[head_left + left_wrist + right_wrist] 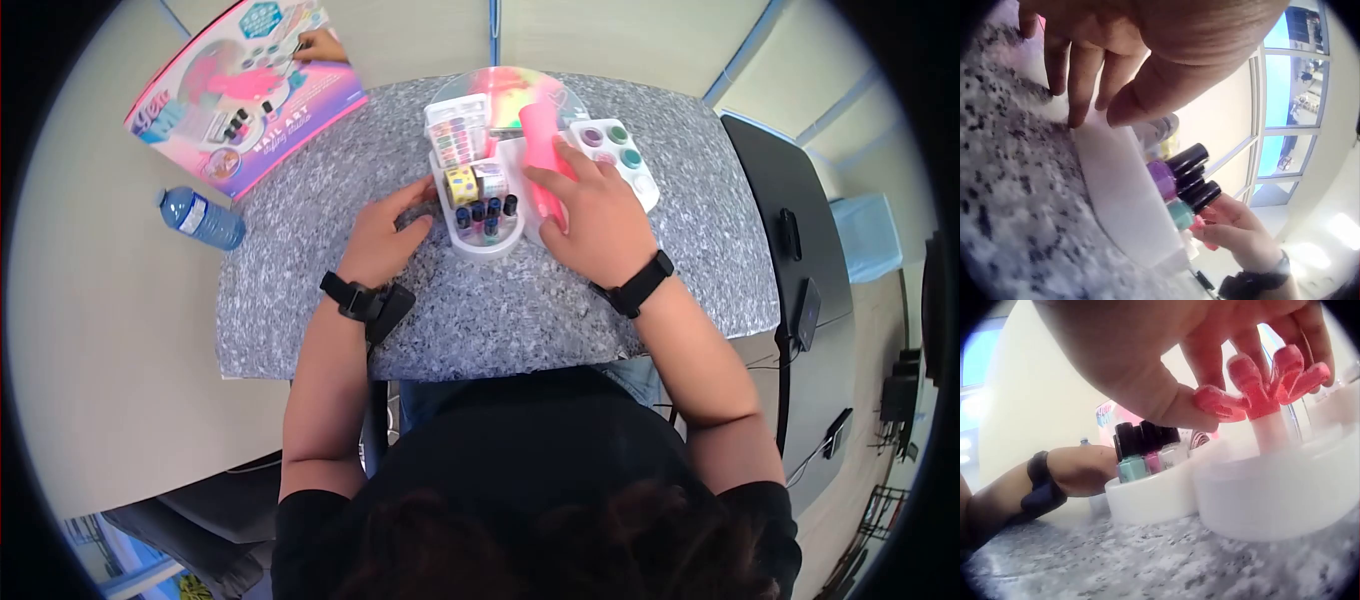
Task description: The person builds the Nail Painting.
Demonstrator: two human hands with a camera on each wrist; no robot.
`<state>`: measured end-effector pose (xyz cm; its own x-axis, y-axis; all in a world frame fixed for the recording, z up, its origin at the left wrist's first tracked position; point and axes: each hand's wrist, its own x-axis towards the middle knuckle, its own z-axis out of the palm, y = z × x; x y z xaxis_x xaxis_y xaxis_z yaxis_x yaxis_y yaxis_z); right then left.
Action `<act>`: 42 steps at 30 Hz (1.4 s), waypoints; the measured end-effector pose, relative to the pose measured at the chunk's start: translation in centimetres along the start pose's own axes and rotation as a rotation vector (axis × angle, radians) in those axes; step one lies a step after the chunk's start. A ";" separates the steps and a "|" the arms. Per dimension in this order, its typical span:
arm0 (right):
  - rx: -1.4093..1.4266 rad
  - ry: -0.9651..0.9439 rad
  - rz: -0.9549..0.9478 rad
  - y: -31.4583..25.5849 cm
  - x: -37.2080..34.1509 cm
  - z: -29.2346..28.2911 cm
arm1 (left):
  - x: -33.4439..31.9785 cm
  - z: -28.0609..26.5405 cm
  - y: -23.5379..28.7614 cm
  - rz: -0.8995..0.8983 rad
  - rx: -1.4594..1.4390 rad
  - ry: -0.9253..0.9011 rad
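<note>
On the table stands a white tray (487,250) with several small nail polish bottles (478,212) with black caps, plus a yellow patterned roll (461,186) and a shiny roll (491,180). My left hand (385,236) is at its left side, fingertips at the outer wall and thumb apart from the fingers. A pink hand-shaped model (540,128) rests on the white base to the right. My right hand (606,215) holds it; in the right wrist view the thumb meets one of the model's pink fingers (1259,394), my other fingers behind.
A white palette (640,178) with coloured pots is at the right of the base. Behind stand a sticker card (459,135) and a round iridescent panel (500,83). At the left are a nail art box (245,95) and a water bottle (203,219). A dark table (775,190) adjoins at right.
</note>
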<state>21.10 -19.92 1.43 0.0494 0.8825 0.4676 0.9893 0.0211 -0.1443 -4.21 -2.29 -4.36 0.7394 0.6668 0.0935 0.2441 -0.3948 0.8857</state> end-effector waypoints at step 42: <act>1.491 -0.394 0.621 24.0 7.1 4.8 | 14.5 -4.3 -0.7 -0.280 -0.627 -0.043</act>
<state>44.55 -10.94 -2.88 0.0948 0.9796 -0.1774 -0.1691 -0.1598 -0.9726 3.61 10.36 -1.65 0.7292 0.6593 -0.1836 0.0295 0.2377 0.9709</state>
